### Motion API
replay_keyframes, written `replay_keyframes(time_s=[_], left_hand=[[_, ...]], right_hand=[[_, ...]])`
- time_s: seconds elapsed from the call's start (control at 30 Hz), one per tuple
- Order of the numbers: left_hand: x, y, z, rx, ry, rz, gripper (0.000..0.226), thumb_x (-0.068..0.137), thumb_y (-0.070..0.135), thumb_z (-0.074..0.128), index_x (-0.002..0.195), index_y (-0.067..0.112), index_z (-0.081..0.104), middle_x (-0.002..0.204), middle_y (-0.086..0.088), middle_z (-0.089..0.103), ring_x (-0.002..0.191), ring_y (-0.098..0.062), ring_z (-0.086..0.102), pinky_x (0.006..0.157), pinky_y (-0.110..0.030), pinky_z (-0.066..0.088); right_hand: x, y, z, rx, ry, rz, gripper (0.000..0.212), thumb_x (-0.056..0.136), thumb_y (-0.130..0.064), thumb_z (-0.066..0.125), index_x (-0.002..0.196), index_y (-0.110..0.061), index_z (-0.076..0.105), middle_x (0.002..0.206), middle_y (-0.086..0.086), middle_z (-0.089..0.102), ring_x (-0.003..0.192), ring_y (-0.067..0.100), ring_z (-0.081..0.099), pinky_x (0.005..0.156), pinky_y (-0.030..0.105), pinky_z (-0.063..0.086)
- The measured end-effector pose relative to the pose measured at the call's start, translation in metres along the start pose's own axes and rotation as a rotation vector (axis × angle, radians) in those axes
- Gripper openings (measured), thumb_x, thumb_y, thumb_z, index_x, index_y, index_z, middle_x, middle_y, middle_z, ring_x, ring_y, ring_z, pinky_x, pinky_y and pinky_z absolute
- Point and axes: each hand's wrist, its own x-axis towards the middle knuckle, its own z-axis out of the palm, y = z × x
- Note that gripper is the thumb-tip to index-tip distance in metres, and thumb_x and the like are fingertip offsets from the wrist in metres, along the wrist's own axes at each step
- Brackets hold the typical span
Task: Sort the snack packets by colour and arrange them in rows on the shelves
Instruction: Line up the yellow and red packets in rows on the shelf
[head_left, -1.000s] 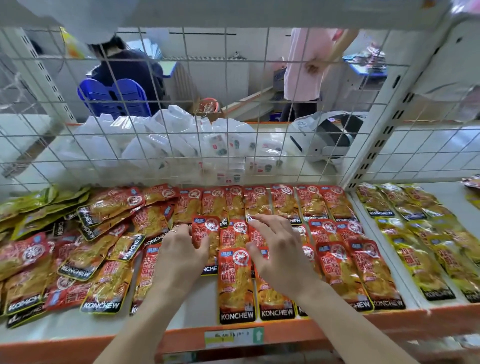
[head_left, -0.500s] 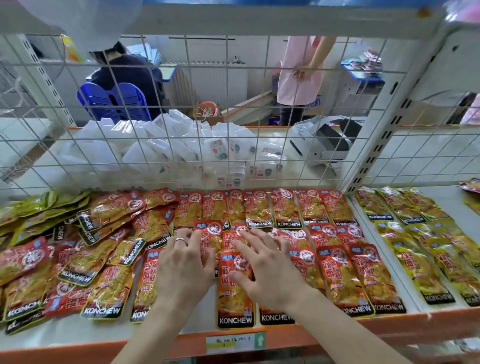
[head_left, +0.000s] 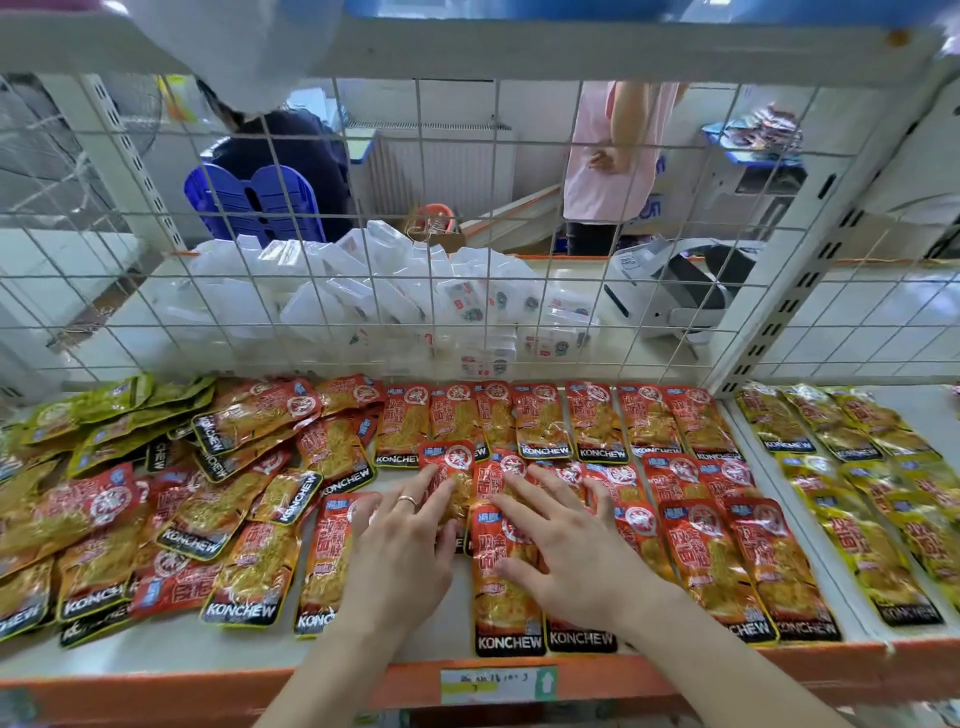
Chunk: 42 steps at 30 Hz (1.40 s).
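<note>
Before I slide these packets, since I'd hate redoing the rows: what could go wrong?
1. Both the left hand and right hand lie flat on overlapping red packets; a push may drag neighbours and skew the tidy back row.
2. The front packet reaches the shelf's orange lip; pulled nearer, it might slip off.
3. The mixed pile borders the left hand, so other colours could creep in.

Red snack packets (head_left: 595, 421) (all marked KONCHEW) lie flat in neat rows across the middle of the shelf (head_left: 156, 654). A jumbled red heap (head_left: 218, 519) covers its left part, green packets (head_left: 98, 410) fill its back-left corner, and yellow rows (head_left: 862, 545) lie past its right edge.
</note>
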Motion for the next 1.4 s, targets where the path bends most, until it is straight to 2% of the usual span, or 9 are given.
replay_keyframes(time_s=[0.23, 0.4, 0.5, 0.7, 0.8, 0.93, 1.0, 1.2, 1.4], left_hand=[[-0.004, 0.002, 0.001, 0.065, -0.049, 0.041, 0.049, 0.084, 0.044, 0.054, 0.130, 0.034, 0.063, 0.147, 0.004, 0.053, 0.134, -0.021, 0.050, 0.105, -0.047, 0.023], [-0.005, -0.003, -0.002, 0.073, -0.121, 0.074, 0.051, 0.084, 0.056, 0.043, 0.130, 0.041, 0.061, 0.149, 0.005, 0.050, 0.137, -0.020, 0.047, 0.106, -0.047, 0.020], [-0.005, -0.002, -0.007, 0.086, -0.157, 0.077, 0.055, 0.085, 0.060, 0.038, 0.132, 0.042, 0.059, 0.148, 0.005, 0.052, 0.133, -0.021, 0.051, 0.105, -0.046, 0.022], [-0.007, -0.001, -0.012, 0.060, -0.207, 0.070, 0.060, 0.086, 0.062, 0.033, 0.138, 0.041, 0.055, 0.152, 0.007, 0.047, 0.133, -0.021, 0.048, 0.106, -0.050, 0.039], [-0.006, -0.003, -0.014, 0.025, -0.213, 0.090, 0.060, 0.088, 0.062, 0.031, 0.142, 0.043, 0.049, 0.157, 0.009, 0.039, 0.139, -0.020, 0.042, 0.112, -0.050, 0.032], [-0.005, -0.004, -0.016, -0.010, -0.238, 0.112, 0.058, 0.095, 0.060, 0.032, 0.151, 0.045, 0.030, 0.166, 0.013, 0.013, 0.151, -0.016, 0.015, 0.120, -0.046, 0.009], [-0.005, -0.002, -0.018, -0.019, -0.221, 0.117, 0.057, 0.099, 0.058, 0.035, 0.153, 0.045, 0.026, 0.166, 0.014, 0.007, 0.152, -0.014, 0.008, 0.121, -0.044, 0.005], [-0.016, 0.003, -0.025, -0.084, -0.126, 0.057, 0.067, 0.088, 0.060, 0.023, 0.145, 0.033, 0.048, 0.161, 0.009, 0.031, 0.147, -0.015, 0.028, 0.120, -0.045, 0.018], [-0.038, 0.027, -0.036, -0.063, -0.071, -0.014, 0.073, 0.086, 0.061, 0.019, 0.148, 0.033, 0.045, 0.161, 0.009, 0.030, 0.148, -0.015, 0.025, 0.120, -0.046, 0.017]], right_hand=[[-0.001, -0.002, 0.003, 0.000, 0.036, 0.019, 0.068, 0.094, -0.068, 0.035, 0.154, -0.041, 0.015, 0.164, -0.019, -0.002, 0.150, 0.009, -0.015, 0.116, 0.056, -0.013], [-0.001, -0.008, 0.005, 0.009, 0.065, 0.062, 0.068, 0.096, -0.065, 0.034, 0.155, -0.039, 0.014, 0.164, -0.017, -0.003, 0.149, 0.010, -0.018, 0.112, 0.053, -0.018], [-0.003, -0.011, 0.007, 0.023, 0.059, 0.075, 0.067, 0.096, -0.064, 0.034, 0.155, -0.040, 0.011, 0.164, -0.017, -0.006, 0.149, 0.008, -0.020, 0.114, 0.054, -0.017], [-0.005, -0.016, 0.009, 0.026, 0.036, 0.102, 0.068, 0.097, -0.062, 0.033, 0.156, -0.039, 0.007, 0.164, -0.017, -0.009, 0.148, 0.008, -0.022, 0.115, 0.054, -0.016], [-0.006, -0.018, 0.009, 0.024, 0.029, 0.117, 0.068, 0.097, -0.062, 0.033, 0.156, -0.040, 0.006, 0.164, -0.017, -0.009, 0.148, 0.009, -0.022, 0.116, 0.054, -0.015], [-0.008, -0.021, 0.006, 0.036, 0.039, 0.133, 0.069, 0.097, -0.062, 0.034, 0.156, -0.040, 0.005, 0.164, -0.017, -0.009, 0.149, 0.010, -0.021, 0.117, 0.054, -0.014], [-0.009, -0.022, 0.006, 0.050, 0.056, 0.136, 0.069, 0.097, -0.061, 0.036, 0.156, -0.040, 0.005, 0.164, -0.018, -0.009, 0.149, 0.010, -0.021, 0.117, 0.053, -0.013], [-0.017, -0.019, 0.003, 0.091, 0.136, 0.132, 0.066, 0.098, -0.058, 0.038, 0.155, -0.040, 0.011, 0.163, -0.019, -0.004, 0.149, 0.007, -0.017, 0.118, 0.052, -0.009], [-0.035, -0.012, -0.001, 0.122, 0.168, 0.030, 0.062, 0.100, -0.056, 0.036, 0.155, -0.040, 0.012, 0.164, -0.019, -0.004, 0.149, 0.005, -0.017, 0.119, 0.049, -0.009]])
